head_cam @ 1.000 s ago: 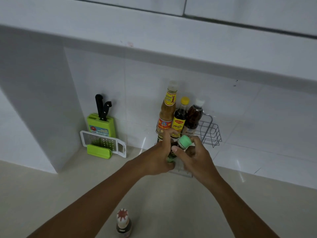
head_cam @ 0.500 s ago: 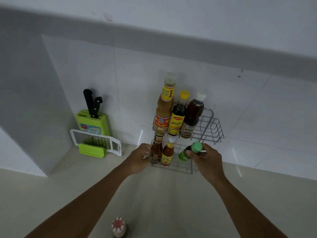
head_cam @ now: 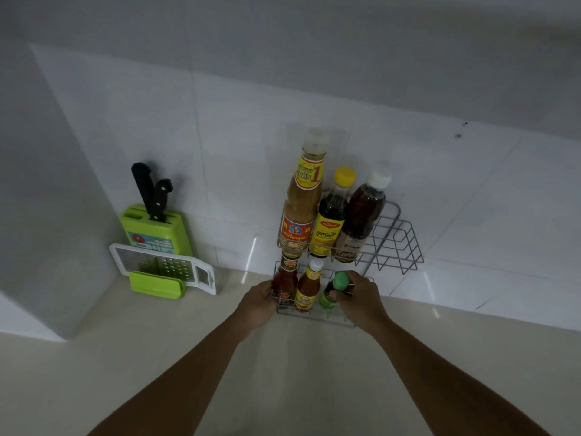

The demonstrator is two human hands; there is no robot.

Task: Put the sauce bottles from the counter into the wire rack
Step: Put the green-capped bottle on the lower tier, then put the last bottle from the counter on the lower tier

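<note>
A two-tier wire rack (head_cam: 399, 243) stands on the counter against the tiled wall. Its upper tier holds a tall yellow-labelled bottle (head_cam: 301, 199), a dark bottle with a yellow cap (head_cam: 331, 215) and a brown bottle with a white cap (head_cam: 361, 215). In the lower tier stand a red sauce bottle (head_cam: 285, 283) and an orange sauce bottle (head_cam: 308, 289). My right hand (head_cam: 361, 298) grips a green-capped bottle (head_cam: 333, 292), upright in the lower tier beside them. My left hand (head_cam: 259, 302) holds the rack's lower left edge.
A green knife block (head_cam: 155, 229) with two black-handled knives stands at the back left, a white grater (head_cam: 163, 265) leaning in front of it. A white wall panel (head_cam: 47, 215) bounds the left side. Beige counter (head_cam: 298, 372) stretches toward me.
The green-capped bottle has gone from tilted to upright inside the lower tier. My view has tipped up, so the bottle on the near counter has left the frame.
</note>
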